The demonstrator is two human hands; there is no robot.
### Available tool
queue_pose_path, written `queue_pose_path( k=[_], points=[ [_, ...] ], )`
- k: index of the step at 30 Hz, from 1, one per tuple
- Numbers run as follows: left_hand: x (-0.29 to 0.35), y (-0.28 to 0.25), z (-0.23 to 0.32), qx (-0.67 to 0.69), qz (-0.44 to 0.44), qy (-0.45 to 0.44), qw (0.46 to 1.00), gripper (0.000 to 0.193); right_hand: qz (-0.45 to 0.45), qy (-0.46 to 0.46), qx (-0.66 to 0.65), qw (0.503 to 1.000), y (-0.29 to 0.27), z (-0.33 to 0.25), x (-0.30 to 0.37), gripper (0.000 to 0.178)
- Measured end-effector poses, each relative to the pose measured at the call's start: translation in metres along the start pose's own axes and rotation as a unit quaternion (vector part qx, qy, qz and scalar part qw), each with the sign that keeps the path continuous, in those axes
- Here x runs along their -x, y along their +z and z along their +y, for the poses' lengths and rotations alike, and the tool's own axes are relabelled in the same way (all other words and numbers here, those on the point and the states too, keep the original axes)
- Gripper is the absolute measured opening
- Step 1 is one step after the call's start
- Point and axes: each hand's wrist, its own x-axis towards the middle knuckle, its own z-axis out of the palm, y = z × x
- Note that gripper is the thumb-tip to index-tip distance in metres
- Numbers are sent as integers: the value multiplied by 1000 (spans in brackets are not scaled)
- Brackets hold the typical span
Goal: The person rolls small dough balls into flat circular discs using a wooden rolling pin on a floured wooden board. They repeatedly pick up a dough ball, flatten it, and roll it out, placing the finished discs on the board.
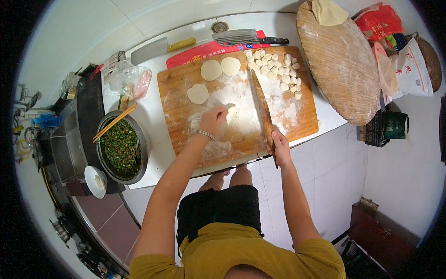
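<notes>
A floured wooden board (186, 100) lies on the white bench (153, 116). The left hand (213, 120) pinches a small, soft piece of dough (232, 113) near the board's middle, fingers closed on its edge. The right hand (280, 145) is wrapped around the near end of a long, slim wooden rolling pin (262, 109), whose long axis runs from the board's near edge away from the person, its far end pointing toward a heap of small cut dough lumps (275, 69). Three flat round wrappers (211, 70) lie on the board's far left part. Left of the board, a dark metal bowl (139, 135) holds chopped green filling (120, 149), with chopsticks (114, 122) resting across its rim.
</notes>
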Motion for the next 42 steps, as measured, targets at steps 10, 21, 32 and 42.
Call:
queue_pose_path(
  k=[10, 21, 32, 42],
  points=[
    [10, -34, -1, -231, 51, 60, 970, 12, -8, 9, 15, 1000, 6, 5, -3, 28],
    [17, -10, 1, -276, 85, 88, 953, 27, -31, -14, 36, 999, 21, 9, -2, 26],
    [3, -24, -24, -245, 40, 158, 956, 16, -30, -43, 67, 996, 23, 17, 0, 27],
    [8, -22, -26, -280, 111, 245, 922, 15, -36, -4, 76, 996, 21, 16, 3, 24]
  ],
)
